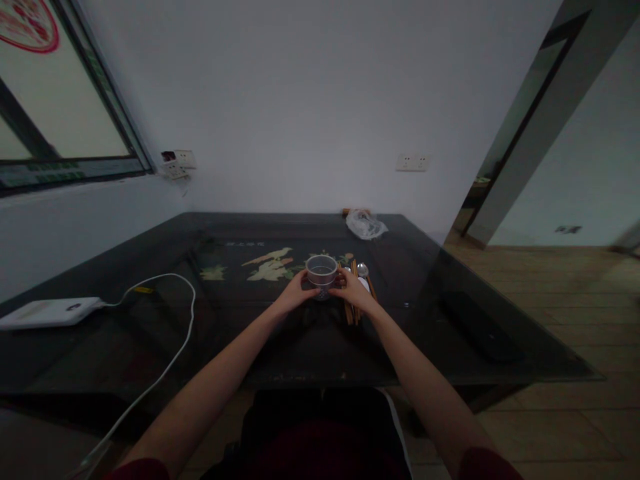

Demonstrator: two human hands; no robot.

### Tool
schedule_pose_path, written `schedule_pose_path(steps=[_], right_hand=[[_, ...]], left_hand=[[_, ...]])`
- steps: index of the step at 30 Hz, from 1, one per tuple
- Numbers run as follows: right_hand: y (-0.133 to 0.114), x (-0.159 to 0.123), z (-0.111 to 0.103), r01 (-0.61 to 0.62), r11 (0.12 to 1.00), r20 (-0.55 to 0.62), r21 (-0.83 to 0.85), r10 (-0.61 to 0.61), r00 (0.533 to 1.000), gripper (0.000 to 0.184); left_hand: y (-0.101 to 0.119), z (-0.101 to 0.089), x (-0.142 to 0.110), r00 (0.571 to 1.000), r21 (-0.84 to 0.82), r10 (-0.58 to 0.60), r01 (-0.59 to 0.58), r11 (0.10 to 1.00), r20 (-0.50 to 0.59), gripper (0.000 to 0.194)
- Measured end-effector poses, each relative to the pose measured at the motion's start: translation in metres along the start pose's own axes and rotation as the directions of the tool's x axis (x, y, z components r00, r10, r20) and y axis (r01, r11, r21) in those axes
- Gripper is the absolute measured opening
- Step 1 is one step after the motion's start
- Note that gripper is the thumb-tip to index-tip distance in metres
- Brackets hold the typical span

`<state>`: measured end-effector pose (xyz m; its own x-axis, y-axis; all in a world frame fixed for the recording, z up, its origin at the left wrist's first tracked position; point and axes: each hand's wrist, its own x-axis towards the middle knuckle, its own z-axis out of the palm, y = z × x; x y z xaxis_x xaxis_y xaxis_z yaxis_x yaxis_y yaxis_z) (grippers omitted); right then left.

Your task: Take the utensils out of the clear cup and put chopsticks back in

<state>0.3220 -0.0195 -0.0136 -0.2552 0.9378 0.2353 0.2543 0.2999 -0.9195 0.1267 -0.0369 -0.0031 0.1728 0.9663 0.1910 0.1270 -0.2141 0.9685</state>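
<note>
A clear plastic cup (pixel 321 273) stands upright on the dark glass-topped table (pixel 150 333), in front of me. My left hand (pixel 296 293) grips its left side with the fingers curled round it. My right hand (pixel 353 290) clasps the right side in the same way. Under and beside my right hand lie brown chopsticks (pixel 350 310) and a metal spoon (pixel 363 270).
A crumpled clear plastic bag (pixel 366 224) lies at the table's far edge. At the left, a white device (pixel 50 311) with a white cable (pixel 175 333) trailing off the near edge. A dark flat object (pixel 475 323) lies at the right. Wooden floor beyond.
</note>
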Motion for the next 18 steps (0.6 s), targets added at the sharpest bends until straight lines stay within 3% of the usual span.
schedule_pose_path(steps=[9, 18], right_hand=[[0.002, 0.001, -0.002, -0.001, 0.999, 0.023, 0.055, -0.001, 1.0, 0.06], [-0.013, -0.004, -0.014, -0.05, 0.994, 0.058, 0.097, 0.044, 0.997, 0.067]], left_hand=[[-0.005, 0.001, 0.001, 0.999, 0.004, 0.039, -0.039, 0.999, 0.025, 0.063], [0.005, -0.004, 0.003, 0.991, -0.08, 0.131, -0.131, 0.988, -0.002, 0.081]])
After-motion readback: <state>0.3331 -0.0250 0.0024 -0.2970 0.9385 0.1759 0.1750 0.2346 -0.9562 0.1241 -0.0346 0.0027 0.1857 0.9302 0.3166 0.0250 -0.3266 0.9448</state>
